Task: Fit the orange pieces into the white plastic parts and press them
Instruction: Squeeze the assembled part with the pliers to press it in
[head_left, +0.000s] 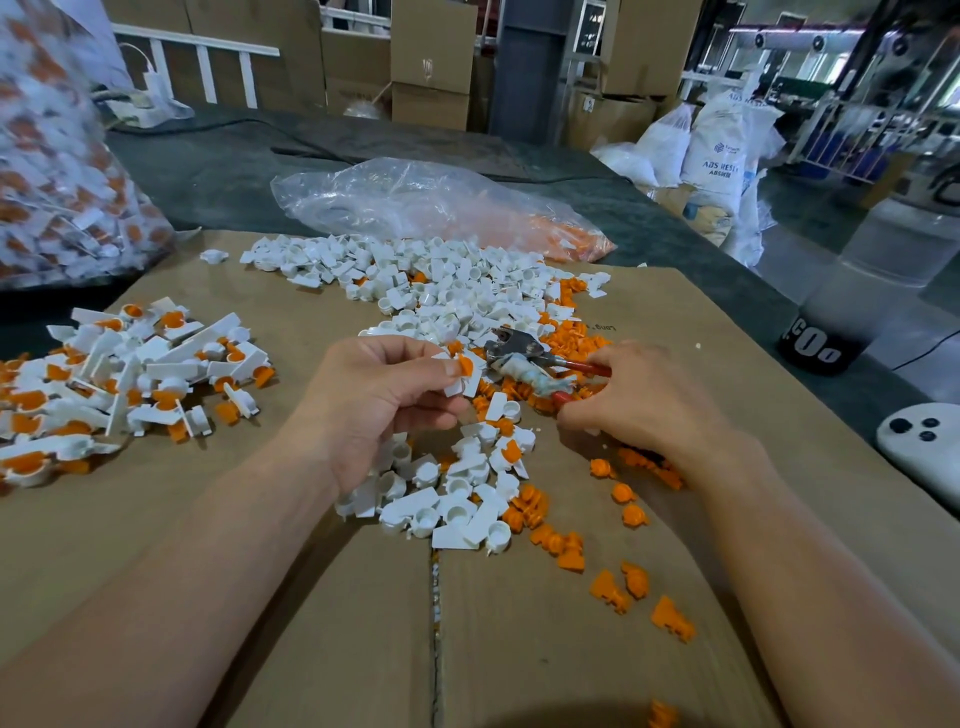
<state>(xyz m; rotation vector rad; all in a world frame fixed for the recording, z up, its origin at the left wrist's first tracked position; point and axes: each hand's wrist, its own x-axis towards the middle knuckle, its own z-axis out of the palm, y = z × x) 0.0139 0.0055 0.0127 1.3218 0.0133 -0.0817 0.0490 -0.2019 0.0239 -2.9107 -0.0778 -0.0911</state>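
Left hand (374, 395) pinches a white part (464, 387) with an orange piece (465, 365) seated in it, mid-table. Right hand (639, 395), at 3 o'clock, grips the pliers (519, 353). Risks: the piece looks half-seated, so a squeeze may skew it; your thumb is close to the jaws.

We see our left hand (379, 400) and right hand (644, 400) bare, and our left forearm (171, 561) and right forearm (810, 551) uncovered too.
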